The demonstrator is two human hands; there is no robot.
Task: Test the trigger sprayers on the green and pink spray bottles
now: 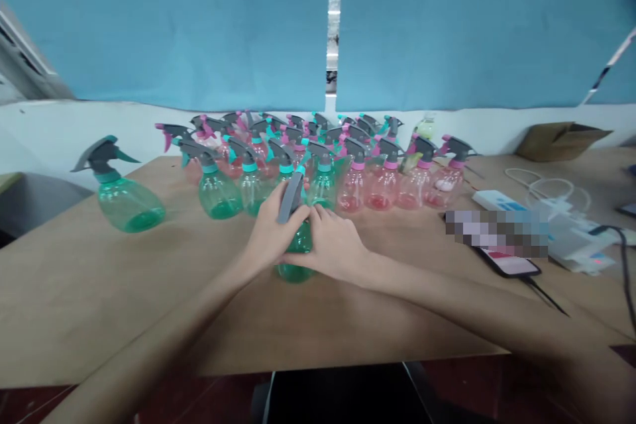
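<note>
Both my hands are closed around a green spray bottle (297, 271) with a grey trigger head, in the middle of the table. My left hand (271, 228) grips it by the neck and head, the thumb lying beside the grey top. Lower down, my right hand (338, 242) wraps the green body from the right. The bottle's front and part of its neck are hidden by my fingers. Just behind stand more green spray bottles (218, 192) with turquoise collars, and pink spray bottles (382, 189) with pink collars to their right.
Apart at the left stands another green spray bottle (130, 205). Several more fill the rows behind. On the right lie a phone (511, 265) with a cable, a white power strip (497, 201) and a brown paper bag (556, 141). A blue curtain (199, 33) hangs behind the wooden table (199, 305).
</note>
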